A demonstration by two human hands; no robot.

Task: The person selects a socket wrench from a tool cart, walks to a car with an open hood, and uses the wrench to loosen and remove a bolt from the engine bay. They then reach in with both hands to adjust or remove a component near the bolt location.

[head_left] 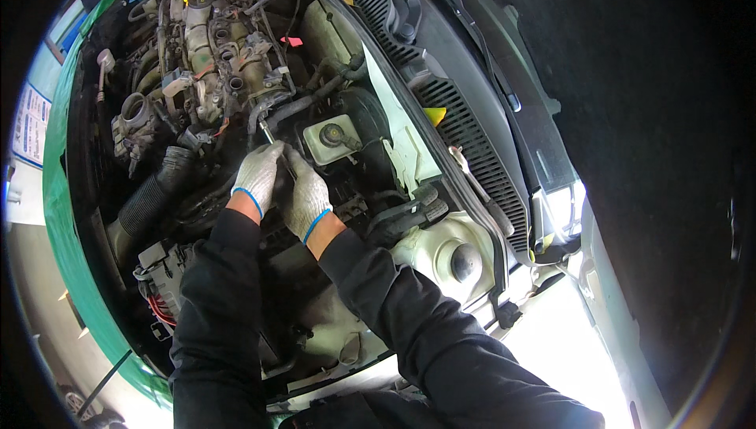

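Note:
Both my hands wear white knit gloves with blue cuffs and are together over the engine bay. My left hand (258,172) is closed around the lower part of a slim metal hand tool (266,131). Its silver shaft points up toward a black hose (303,105) at the end of the engine (213,59). Close on the right, my right hand (309,199) wraps the tool's handle end, which shows between the two gloves. The tool's exact kind and whatever its tip touches cannot be made out. Just right of the hands sits a whitish fluid reservoir (331,139) with a black cap.
A ribbed black air hose (150,201) lies at left, above a fuse box (165,271) with red wires. A domed strut mount (449,260) is at lower right. Another wrench-like tool (480,185) rests along the cowl grille (465,146). Green covering (67,201) lines the front edge.

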